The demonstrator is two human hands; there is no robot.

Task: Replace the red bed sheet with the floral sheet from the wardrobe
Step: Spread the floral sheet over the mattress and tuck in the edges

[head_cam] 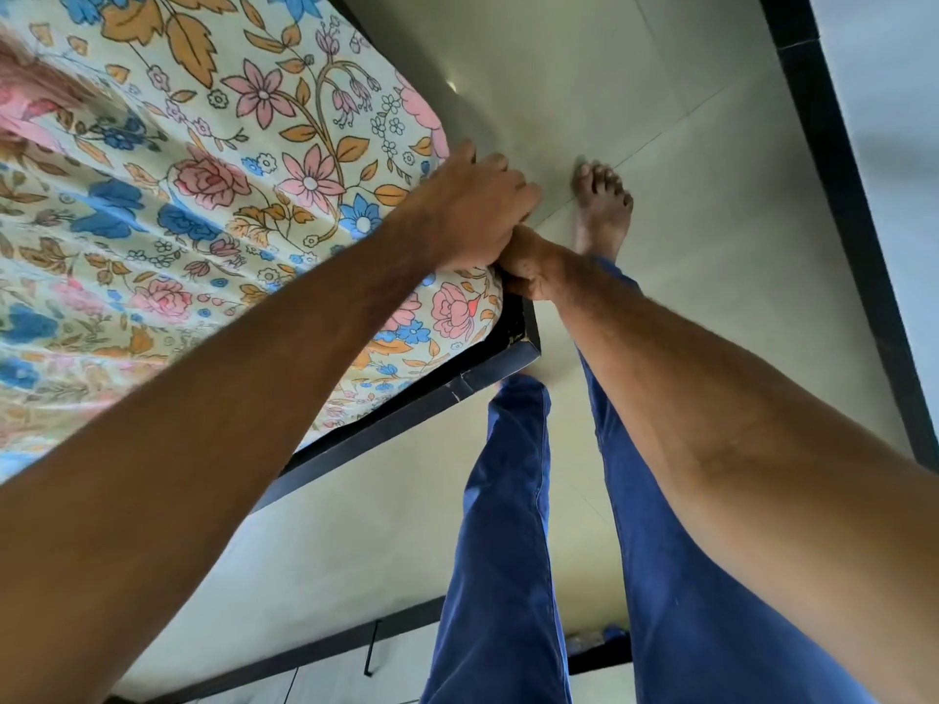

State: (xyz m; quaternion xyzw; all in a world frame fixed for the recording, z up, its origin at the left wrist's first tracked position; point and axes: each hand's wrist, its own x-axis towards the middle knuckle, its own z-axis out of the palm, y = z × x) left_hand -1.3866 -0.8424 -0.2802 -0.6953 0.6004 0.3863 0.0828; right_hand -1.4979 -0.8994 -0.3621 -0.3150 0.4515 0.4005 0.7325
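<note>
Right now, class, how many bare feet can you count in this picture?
1. The bare foot stands on the floor just past the bed corner, beyond both hands. The other foot may be hidden behind the bed frame and trouser leg.

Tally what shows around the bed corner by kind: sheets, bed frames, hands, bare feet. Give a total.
Floral sheet: 1
Bed frame, dark: 1
Hands: 2, the left hand on the sheet at the mattress corner, the right hand at the corner edge beside it
Bare feet: 1, one foot on the floor; the other is hidden
Total: 5
</note>
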